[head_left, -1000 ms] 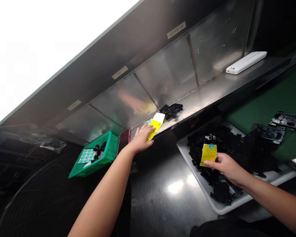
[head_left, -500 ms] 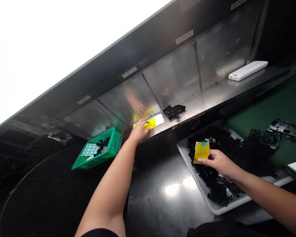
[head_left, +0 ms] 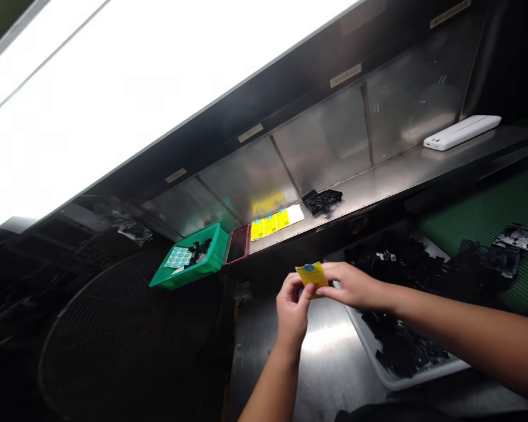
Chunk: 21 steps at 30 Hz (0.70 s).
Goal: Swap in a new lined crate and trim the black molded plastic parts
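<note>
Between my two hands is a small yellow label (head_left: 313, 281) with a blue round sticker at its top edge. My left hand (head_left: 292, 308) pinches its left side, thumb on the near face. My right hand (head_left: 354, 285) grips its right side with thumb and fingers. The label is held in the air over the metal table, and its print is too small to read. Further back on the metal ledge lies a strip of yellow labels (head_left: 270, 224), also with blue round stickers, partly on white paper (head_left: 296, 213).
Left on the ledge stand a green bin (head_left: 222, 246) with a sheet of blue round stickers (head_left: 178, 257), and a red-edged phone-like object (head_left: 238, 243). Black plastic parts (head_left: 322, 201) and a white power bank (head_left: 462, 132) lie further right. A white tray (head_left: 381, 375) holds many black parts.
My left hand has left the label strip on the ledge and come to the yellow label. My right hand has carried that label leftward from above the tray.
</note>
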Tool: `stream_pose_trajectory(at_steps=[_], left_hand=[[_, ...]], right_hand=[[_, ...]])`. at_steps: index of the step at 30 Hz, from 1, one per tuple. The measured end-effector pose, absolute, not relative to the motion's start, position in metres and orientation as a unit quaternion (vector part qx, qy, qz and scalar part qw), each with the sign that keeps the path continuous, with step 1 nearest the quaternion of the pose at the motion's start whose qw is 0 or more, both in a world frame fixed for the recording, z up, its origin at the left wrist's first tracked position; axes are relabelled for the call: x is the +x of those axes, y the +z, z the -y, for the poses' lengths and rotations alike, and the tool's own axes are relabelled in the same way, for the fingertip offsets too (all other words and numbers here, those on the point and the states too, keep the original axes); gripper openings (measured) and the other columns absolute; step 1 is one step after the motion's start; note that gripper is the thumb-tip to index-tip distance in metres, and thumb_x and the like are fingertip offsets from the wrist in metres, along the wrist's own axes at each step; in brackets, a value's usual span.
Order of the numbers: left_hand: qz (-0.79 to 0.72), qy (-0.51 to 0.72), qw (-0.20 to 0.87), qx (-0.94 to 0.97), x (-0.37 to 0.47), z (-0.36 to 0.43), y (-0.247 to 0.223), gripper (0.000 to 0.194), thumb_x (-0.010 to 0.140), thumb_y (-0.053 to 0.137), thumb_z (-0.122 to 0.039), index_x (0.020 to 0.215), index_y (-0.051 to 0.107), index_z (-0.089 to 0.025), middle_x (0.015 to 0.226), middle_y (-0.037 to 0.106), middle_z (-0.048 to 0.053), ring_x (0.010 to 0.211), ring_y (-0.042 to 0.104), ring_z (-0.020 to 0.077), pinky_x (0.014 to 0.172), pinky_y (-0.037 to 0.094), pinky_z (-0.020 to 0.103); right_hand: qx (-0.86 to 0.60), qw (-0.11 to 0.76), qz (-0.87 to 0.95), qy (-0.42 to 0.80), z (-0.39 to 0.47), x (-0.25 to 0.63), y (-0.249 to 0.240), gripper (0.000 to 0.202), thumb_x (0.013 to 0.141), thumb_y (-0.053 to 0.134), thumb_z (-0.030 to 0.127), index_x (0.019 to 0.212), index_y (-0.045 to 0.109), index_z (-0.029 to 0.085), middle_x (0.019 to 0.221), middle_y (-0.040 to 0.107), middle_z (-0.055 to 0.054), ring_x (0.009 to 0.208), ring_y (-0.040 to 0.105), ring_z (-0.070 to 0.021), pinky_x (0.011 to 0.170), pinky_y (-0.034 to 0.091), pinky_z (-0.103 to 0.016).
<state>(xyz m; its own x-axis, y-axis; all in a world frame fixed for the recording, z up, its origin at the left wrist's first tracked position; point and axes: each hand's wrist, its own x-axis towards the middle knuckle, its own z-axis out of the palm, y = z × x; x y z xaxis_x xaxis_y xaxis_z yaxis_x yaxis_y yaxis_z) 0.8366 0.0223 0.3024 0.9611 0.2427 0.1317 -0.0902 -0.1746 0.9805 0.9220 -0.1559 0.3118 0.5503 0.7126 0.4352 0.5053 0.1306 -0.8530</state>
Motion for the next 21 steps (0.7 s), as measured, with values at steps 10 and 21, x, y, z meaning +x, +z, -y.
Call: stream_pose_trajectory(at_steps=[10, 21], left_hand=[[-0.307, 0.349, 0.719, 0.516, 0.754, -0.061, 0.302, 0.031, 0.081, 0.075, -0.047, 0.105, 0.062, -0.033, 0.113, 0.066, 0.001, 0.097, 0.065, 0.0185, 0.08, 0.052, 0.031], [-0.523, 0.217, 0.69, 0.45, 0.583, -0.057, 0.234, 0.051, 0.063, 0.087, -0.047, 0.106, 0.068, -0.03, 0.112, 0.073, 0.007, 0.101, 0.07, 0.0268, 0.076, 0.056, 0.034]], right_hand=[[-0.599, 0.459, 0.654, 0.051, 0.086, 0.968, 0.35, 0.039, 0.097, 0.051, 0.015, 0.133, 0.066, 0.016, 0.107, 0.07, -0.009, 0.098, 0.066, -0.0185, 0.091, 0.052, -0.031], [-0.833, 0.227, 0.502, -0.041, -0.011, 1.101, 0.373, 0.064, 0.091, 0.05, 0.003, 0.153, 0.049, 0.022, 0.113, 0.075, -0.011, 0.095, 0.069, -0.0246, 0.085, 0.049, -0.031]])
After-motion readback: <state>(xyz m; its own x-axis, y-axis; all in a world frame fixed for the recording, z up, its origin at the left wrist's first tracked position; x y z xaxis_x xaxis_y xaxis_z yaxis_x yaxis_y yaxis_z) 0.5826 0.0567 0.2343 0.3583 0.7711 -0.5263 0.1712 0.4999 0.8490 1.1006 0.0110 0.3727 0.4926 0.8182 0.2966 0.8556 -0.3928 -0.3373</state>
